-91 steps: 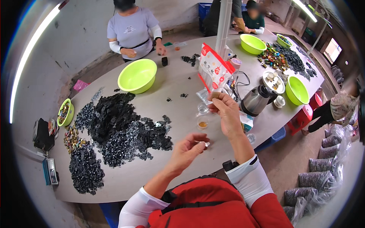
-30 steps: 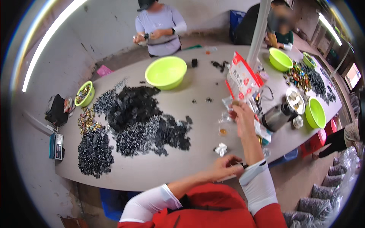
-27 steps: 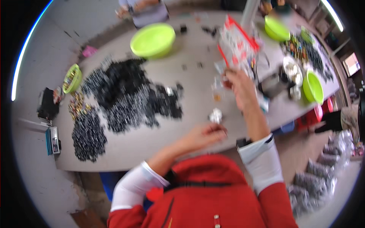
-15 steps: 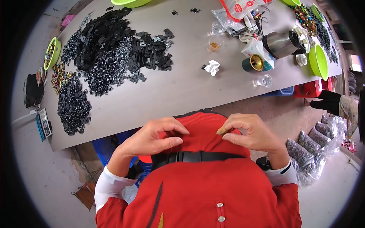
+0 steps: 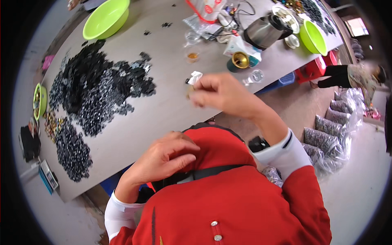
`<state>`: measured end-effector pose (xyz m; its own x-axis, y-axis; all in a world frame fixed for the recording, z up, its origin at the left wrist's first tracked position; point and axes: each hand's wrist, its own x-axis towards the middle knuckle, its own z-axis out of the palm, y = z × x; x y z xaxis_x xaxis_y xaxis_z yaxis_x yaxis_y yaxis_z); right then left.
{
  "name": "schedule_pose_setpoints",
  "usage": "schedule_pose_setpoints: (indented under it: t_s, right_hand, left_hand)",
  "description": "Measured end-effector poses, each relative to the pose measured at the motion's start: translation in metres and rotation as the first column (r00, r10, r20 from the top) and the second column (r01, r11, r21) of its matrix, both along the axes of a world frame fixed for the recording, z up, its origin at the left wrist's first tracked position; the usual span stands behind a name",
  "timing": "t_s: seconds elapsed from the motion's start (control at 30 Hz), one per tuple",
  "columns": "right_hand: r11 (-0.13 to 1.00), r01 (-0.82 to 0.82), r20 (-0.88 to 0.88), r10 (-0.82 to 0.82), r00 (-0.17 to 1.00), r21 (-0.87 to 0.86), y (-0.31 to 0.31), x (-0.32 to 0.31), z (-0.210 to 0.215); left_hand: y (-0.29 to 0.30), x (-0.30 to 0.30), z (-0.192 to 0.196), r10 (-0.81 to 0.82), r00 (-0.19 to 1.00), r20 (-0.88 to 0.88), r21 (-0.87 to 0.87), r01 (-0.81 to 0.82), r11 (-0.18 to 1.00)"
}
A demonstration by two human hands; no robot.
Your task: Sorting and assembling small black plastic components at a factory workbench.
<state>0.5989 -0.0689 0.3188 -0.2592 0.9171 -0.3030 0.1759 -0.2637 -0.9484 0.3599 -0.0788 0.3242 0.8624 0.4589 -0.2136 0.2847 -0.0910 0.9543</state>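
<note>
The crumpled white paper [image 5: 194,77] lies on the counter [image 5: 171,106] at 11 o'clock, touching the loosely curled right hand [image 5: 222,94]; the left hand [image 5: 167,157] is pressed flat on the red garment [image 5: 228,192], well apart.

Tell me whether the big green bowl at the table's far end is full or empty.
Empty: the green bowl shows only its bare, smooth inside; the dark parts lie heaped on the table beside it.

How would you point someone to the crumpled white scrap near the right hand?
Start at the metal kettle at the table's far right. Come toward the person, past the teal cup with the gold lid, to the right hand. The white scrap lies beside its fingertips, the only crumpled white piece there.
</note>
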Motion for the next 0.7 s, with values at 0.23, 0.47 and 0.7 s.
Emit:
schedule_pose_setpoints:
  t_s: [0.23, 0.47, 0.7]
  right_hand:
    - [0.902, 0.432, -0.307, -0.406, 0.861, 0.019, 0.080, 0.015, -0.018]
    - [0.891, 0.443, -0.385, -0.443, 0.809, -0.095, 0.091, 0.005, -0.040]
    - [0.866, 0.492, -0.387, -0.486, 0.784, -0.091, 0.093, 0.009, -0.037]
  left_hand:
    - [0.022, 0.067, 0.001, 0.091, 0.996, 0.014, -0.257, -0.085, 0.963]
    - [0.017, 0.083, -0.028, 0.035, 0.999, 0.000, -0.221, -0.034, 0.975]
    - [0.020, 0.082, -0.018, 0.073, 0.997, 0.011, -0.266, -0.067, 0.962]
